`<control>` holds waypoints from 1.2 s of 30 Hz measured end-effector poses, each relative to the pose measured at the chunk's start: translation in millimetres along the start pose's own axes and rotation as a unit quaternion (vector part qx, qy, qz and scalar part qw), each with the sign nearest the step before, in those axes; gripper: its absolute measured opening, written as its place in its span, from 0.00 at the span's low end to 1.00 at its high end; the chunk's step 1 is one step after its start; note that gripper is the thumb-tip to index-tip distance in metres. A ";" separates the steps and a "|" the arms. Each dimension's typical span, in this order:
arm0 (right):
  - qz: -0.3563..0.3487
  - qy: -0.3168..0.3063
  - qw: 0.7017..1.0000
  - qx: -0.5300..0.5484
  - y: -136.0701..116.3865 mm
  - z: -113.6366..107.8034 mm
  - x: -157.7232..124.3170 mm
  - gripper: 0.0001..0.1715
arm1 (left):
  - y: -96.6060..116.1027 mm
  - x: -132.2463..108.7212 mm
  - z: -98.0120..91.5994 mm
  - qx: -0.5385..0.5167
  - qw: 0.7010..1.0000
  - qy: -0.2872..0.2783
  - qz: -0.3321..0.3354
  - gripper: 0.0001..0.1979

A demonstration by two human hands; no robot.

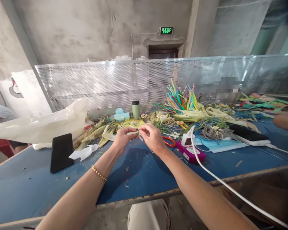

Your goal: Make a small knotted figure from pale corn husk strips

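My left hand [123, 139] and my right hand [152, 137] meet above the blue table [139, 172], fingers pinched together. Between them they hold a thin pale strip of dried leaf [137, 133]. A gold bead bracelet [99, 173] circles my left wrist. Just behind my hands lies a heap of pale corn husks [96, 134]. Red-handled scissors [169, 141] lie right of my right hand.
A black phone [61, 151] lies at the left beside a large plastic bag [45, 124]. A pink device [190, 152] with a white cable [220, 180], a green flask [135, 109] and coloured strips [181, 97] sit behind. Another person's arm [286, 121] shows at the right. A perforated metal screen [158, 80] backs the table.
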State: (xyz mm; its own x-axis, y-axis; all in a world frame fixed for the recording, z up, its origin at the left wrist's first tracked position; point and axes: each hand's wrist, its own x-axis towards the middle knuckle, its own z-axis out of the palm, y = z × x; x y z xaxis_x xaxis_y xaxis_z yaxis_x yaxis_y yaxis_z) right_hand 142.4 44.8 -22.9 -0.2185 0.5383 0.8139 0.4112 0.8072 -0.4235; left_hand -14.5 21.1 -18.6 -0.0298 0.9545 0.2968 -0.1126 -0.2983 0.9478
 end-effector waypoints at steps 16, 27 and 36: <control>0.103 -0.007 0.991 0.088 -4.9 -2.4 2.5 0.11 | -5.3 -0.9 5.7 -0.044 0.999 -0.012 0.011 0.15; 0.025 -0.020 0.999 -0.035 -0.4 -2.1 0.3 0.13 | -1.4 -1.4 0.5 -0.014 0.994 -0.105 -0.029 0.14; 0.073 -0.001 0.995 0.068 -0.1 -5.8 3.3 0.14 | -5.0 -1.2 -1.5 -0.059 0.990 -0.096 -0.083 0.14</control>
State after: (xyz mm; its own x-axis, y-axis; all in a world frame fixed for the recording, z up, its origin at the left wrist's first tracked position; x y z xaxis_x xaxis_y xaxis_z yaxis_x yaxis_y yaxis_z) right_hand 146.8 45.1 -17.8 -0.1671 0.6524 0.7392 0.3151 0.7457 -0.5870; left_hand -15.4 21.4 -23.8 0.1870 0.9683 0.1657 -0.2154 -0.1242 0.9686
